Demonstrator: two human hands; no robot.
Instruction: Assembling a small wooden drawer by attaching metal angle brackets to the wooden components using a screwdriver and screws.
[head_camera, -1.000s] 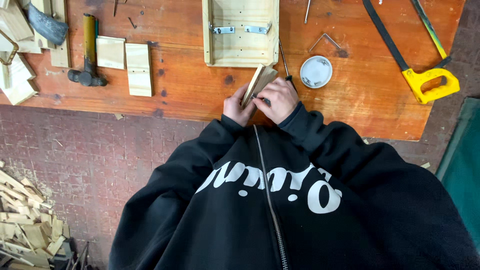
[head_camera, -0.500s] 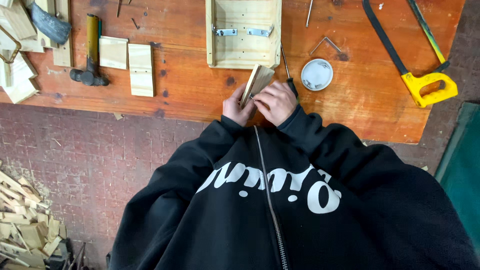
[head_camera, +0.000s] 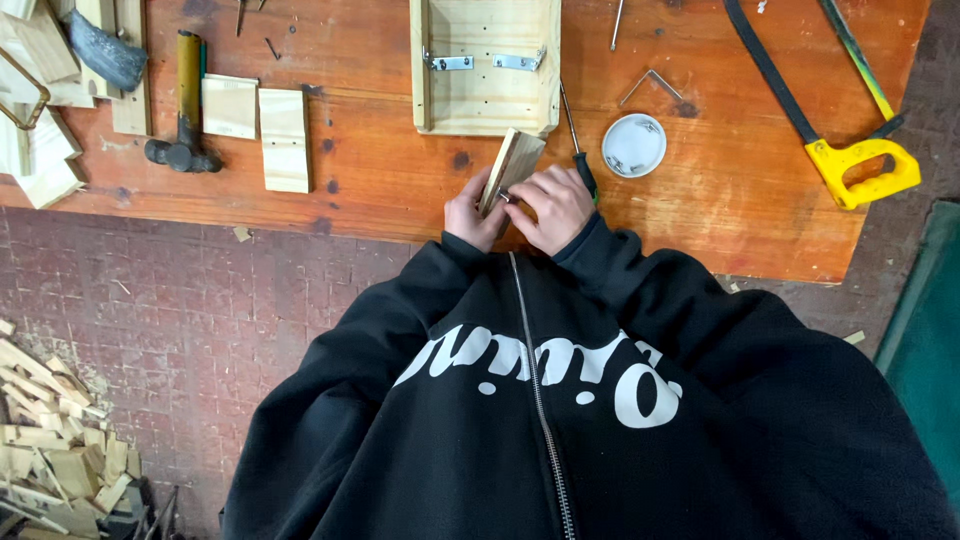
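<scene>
Together, left hand (head_camera: 468, 215) and right hand (head_camera: 555, 205) closed on one wooden block (head_camera: 510, 168), two hinges (head_camera: 487, 62) on one frame (head_camera: 486, 95)

- The left hand (head_camera: 468, 212) sat just left of frame centre, fingers curled, thumb pointing up.
- The right hand (head_camera: 556, 205) lay beside it, knuckles up, fingers bent inward.
- Black sleeves covered both wrists.

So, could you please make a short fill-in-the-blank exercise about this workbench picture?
1. Both hands hold a small ____ block at the table's near edge.
2. The saw at the right has a ____ handle.
3. The hammer lies to the ____ of the wooden box in the picture.
4. The round lid is ____ in colour.

Missing words: wooden; yellow; left; white
</scene>
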